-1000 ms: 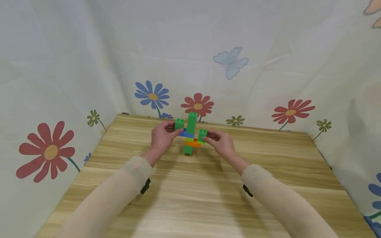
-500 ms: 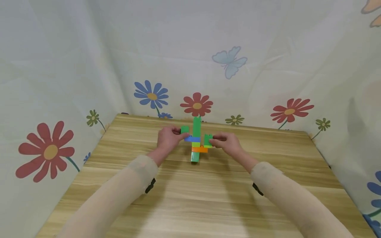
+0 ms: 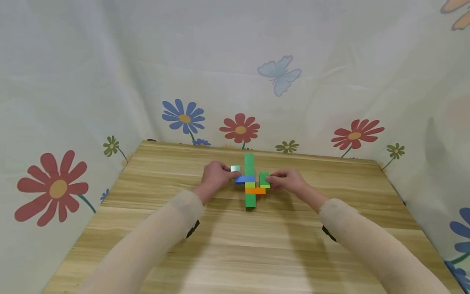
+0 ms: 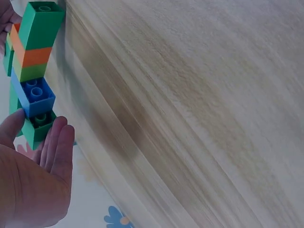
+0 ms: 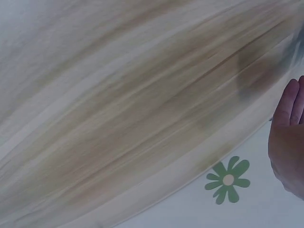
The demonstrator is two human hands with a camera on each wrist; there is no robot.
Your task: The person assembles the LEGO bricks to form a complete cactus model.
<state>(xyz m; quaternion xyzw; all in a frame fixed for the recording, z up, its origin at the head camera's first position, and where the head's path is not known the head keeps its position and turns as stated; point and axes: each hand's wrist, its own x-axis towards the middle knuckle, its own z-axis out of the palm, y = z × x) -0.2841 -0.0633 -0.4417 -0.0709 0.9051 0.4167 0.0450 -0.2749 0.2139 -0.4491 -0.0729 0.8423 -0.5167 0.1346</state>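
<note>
A figure of toy building bricks hangs between both hands, tilted back, with a tall green column [image 3: 249, 164] in the middle. Across it run a blue brick [image 3: 245, 179] to the left and an orange brick [image 3: 256, 190] to the right, above a green base brick [image 3: 250, 201]. My left hand [image 3: 216, 178] pinches the green brick [image 4: 36, 133] at the end of the blue arm. On the other side, my right hand [image 3: 289, 181] pinches the right-hand green brick [image 3: 263, 179], which sits on a thin lime layer. Hollow undersides show in the left wrist view; contact with the table cannot be told.
The wood-grain table [image 3: 235, 253] spreads under both forearms. A pale cloth [image 3: 205, 61] printed with flowers and a butterfly stands behind it and along both sides. The right wrist view catches mostly table and part of the right hand [image 5: 287, 147].
Both hands have carried the brick figure rightward and nearer to me. It has tipped from nearly upright, so the studs on top no longer show as clearly. The grips are unchanged.
</note>
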